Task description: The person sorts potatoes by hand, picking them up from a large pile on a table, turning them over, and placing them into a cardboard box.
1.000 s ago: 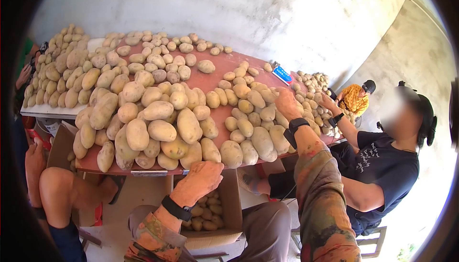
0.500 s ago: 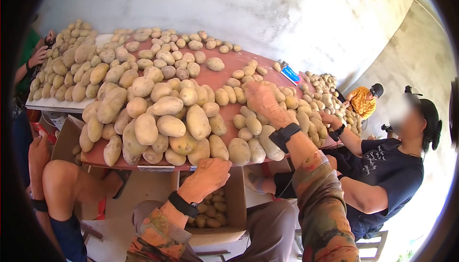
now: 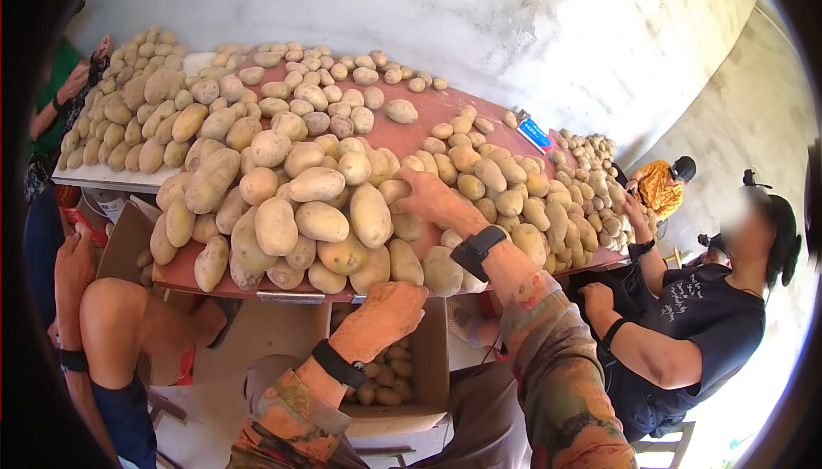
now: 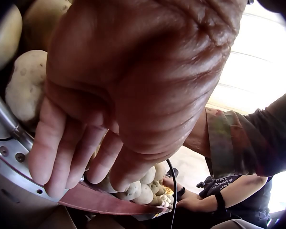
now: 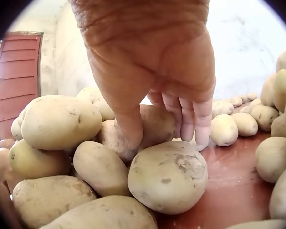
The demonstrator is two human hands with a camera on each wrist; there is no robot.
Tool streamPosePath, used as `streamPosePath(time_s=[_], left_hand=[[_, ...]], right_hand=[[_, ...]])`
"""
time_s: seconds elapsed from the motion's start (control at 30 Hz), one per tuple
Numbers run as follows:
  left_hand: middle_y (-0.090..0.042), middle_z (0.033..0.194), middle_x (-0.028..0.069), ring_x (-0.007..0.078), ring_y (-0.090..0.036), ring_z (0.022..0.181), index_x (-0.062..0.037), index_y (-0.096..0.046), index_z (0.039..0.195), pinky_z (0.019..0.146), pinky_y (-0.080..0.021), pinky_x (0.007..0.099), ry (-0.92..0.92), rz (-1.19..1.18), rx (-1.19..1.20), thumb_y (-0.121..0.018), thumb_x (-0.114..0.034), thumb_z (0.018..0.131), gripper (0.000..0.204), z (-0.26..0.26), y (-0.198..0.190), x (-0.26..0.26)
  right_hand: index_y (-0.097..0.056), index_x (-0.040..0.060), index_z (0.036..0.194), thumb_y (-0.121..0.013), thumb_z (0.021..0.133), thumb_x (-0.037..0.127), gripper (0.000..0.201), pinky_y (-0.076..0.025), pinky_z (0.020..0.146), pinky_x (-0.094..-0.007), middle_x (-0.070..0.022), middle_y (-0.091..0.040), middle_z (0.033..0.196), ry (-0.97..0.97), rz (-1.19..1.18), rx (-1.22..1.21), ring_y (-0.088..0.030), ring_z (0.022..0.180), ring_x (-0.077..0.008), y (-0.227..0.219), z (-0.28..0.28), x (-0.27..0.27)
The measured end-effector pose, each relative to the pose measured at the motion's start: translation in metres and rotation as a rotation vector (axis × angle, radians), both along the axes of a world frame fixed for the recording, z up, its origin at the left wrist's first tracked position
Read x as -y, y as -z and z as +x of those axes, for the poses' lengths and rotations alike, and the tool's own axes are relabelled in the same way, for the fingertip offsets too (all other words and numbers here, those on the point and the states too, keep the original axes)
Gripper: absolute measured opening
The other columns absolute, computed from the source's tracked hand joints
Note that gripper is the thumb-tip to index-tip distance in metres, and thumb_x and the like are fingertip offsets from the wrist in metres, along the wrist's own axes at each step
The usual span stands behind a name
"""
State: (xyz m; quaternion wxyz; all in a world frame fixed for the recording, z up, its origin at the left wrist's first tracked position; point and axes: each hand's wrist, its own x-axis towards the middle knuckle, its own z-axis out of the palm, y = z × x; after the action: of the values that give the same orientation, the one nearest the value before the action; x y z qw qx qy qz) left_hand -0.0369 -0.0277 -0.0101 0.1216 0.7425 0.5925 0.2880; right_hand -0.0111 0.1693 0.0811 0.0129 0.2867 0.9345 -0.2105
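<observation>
A large heap of potatoes (image 3: 318,184) covers the left part of the red table (image 3: 377,139). A second heap of potatoes (image 3: 535,185) lies to its right. My right hand (image 3: 441,201) reaches down between the heaps. Its thumb and fingers stand on either side of a potato (image 5: 157,125), gripping it; a rounder potato (image 5: 168,177) lies just nearer the camera. My left hand (image 3: 385,317) rests at the table's front edge, fingers (image 4: 50,138) loosely extended and holding nothing, over a metal fitting (image 4: 19,148).
Below the table a cardboard box (image 3: 428,366) contains smaller potatoes. A person in a black shirt (image 3: 706,332) sits at right, and another's bare knee (image 3: 120,315) is at left. A blue and white object (image 3: 535,135) stands near the wall.
My right hand has moved left from the right-hand heap to the gap beside the left heap. My left hand stays at the table edge. The view has shifted slightly left.
</observation>
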Motion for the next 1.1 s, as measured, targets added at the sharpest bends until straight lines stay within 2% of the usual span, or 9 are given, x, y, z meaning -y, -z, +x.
streamPosePath(time_s=[0.03,0.13,0.23,0.4,0.5,0.6,0.73,0.9,1.1], left_hand=[[-0.067,0.079,0.0176,0.0359,-0.067,0.081,-0.0015,-0.063,0.093,0.072,-0.052,0.0467,-0.012,0.013,-0.003,-0.065,-0.016,0.085,0.016,0.001,-0.001,0.0],[-0.068,0.079,0.018,0.0358,-0.068,0.082,-0.0019,-0.065,0.09,0.072,-0.052,0.0463,-0.024,0.018,0.026,-0.066,-0.015,0.084,0.014,0.001,-0.002,0.002],[-0.065,0.08,0.0193,0.0393,-0.065,0.082,-0.001,-0.061,0.092,0.073,-0.051,0.048,0.016,-0.022,0.098,-0.064,-0.015,0.085,0.015,-0.002,-0.004,0.001],[-0.065,0.081,0.0194,0.04,-0.064,0.084,-0.0004,-0.061,0.091,0.075,-0.05,0.0486,0.027,-0.045,0.102,-0.064,-0.014,0.083,0.016,-0.003,-0.012,0.005],[-0.064,0.082,0.0191,0.0393,-0.063,0.085,-0.0006,-0.06,0.091,0.075,-0.05,0.0482,0.028,-0.023,0.069,-0.065,-0.015,0.083,0.017,-0.004,-0.008,0.006],[-0.064,0.081,0.0187,0.0388,-0.063,0.084,-0.0012,-0.06,0.09,0.074,-0.05,0.0479,0.037,-0.014,0.056,-0.065,-0.015,0.083,0.017,-0.005,-0.004,0.005],[-0.068,0.078,0.0174,0.0357,-0.067,0.082,-0.0025,-0.065,0.086,0.074,-0.052,0.0454,0.004,0.04,0.031,-0.068,-0.016,0.083,0.014,-0.003,0.001,0.005],[-0.065,0.078,0.0176,0.0372,-0.066,0.081,-0.0028,-0.061,0.087,0.072,-0.051,0.0466,0.011,0.037,0.02,-0.068,-0.017,0.082,0.016,-0.004,0.006,0.004],[-0.065,0.079,0.0181,0.0382,-0.065,0.081,-0.0028,-0.06,0.087,0.071,-0.05,0.0478,0.025,0.02,0.023,-0.068,-0.017,0.082,0.017,-0.004,0.004,0.004]], right_hand=[[-0.051,-0.0035,0.13,-0.08,0.076,0.028,0.069,-0.049,0.091,-0.0424,-0.0252,-0.065,0.111,0.007,-0.017,0.009,-0.062,0.106,-0.0378,-0.001,0.002,0.0],[-0.058,-0.0021,0.119,-0.076,0.078,0.03,0.055,-0.05,0.08,-0.0396,-0.0194,-0.067,0.095,0.09,0.0,-0.112,-0.064,0.089,-0.0305,0.009,0.01,-0.005],[-0.059,-0.003,0.117,-0.077,0.077,0.031,0.056,-0.051,0.079,-0.0387,-0.0192,-0.067,0.093,0.1,0.0,-0.22,-0.063,0.085,-0.0292,0.005,0.018,-0.002],[-0.06,-0.0025,0.117,-0.077,0.076,0.03,0.055,-0.05,0.086,-0.0389,-0.02,-0.066,0.101,0.141,-0.03,-0.311,-0.063,0.092,-0.0302,-0.009,0.033,0.029],[-0.06,-0.0007,0.117,-0.077,0.075,0.029,0.053,-0.05,0.088,-0.0391,-0.02,-0.066,0.102,0.129,0.053,-0.312,-0.064,0.094,-0.0319,-0.008,0.048,0.026],[-0.062,-0.0016,0.109,-0.076,0.072,0.03,0.051,-0.051,0.085,-0.0438,-0.0222,-0.067,0.097,0.158,0.359,-0.42,-0.064,0.095,-0.0384,0.0,0.069,0.001],[-0.062,-0.0009,0.112,-0.074,0.075,0.03,0.05,-0.05,0.087,-0.0416,-0.0217,-0.066,0.097,0.298,0.37,-0.371,-0.065,0.095,-0.0366,-0.023,0.106,-0.022],[-0.06,0.0003,0.112,-0.071,0.077,0.034,0.05,-0.049,0.087,-0.0454,-0.0232,-0.067,0.091,0.496,0.298,-0.209,-0.065,0.093,-0.0392,-0.042,0.139,-0.03],[-0.059,0.0018,0.107,-0.071,0.079,0.035,0.045,-0.049,0.085,-0.0498,-0.0222,-0.068,0.092,0.472,0.479,-0.171,-0.066,0.094,-0.0395,-0.034,0.148,-0.031]])
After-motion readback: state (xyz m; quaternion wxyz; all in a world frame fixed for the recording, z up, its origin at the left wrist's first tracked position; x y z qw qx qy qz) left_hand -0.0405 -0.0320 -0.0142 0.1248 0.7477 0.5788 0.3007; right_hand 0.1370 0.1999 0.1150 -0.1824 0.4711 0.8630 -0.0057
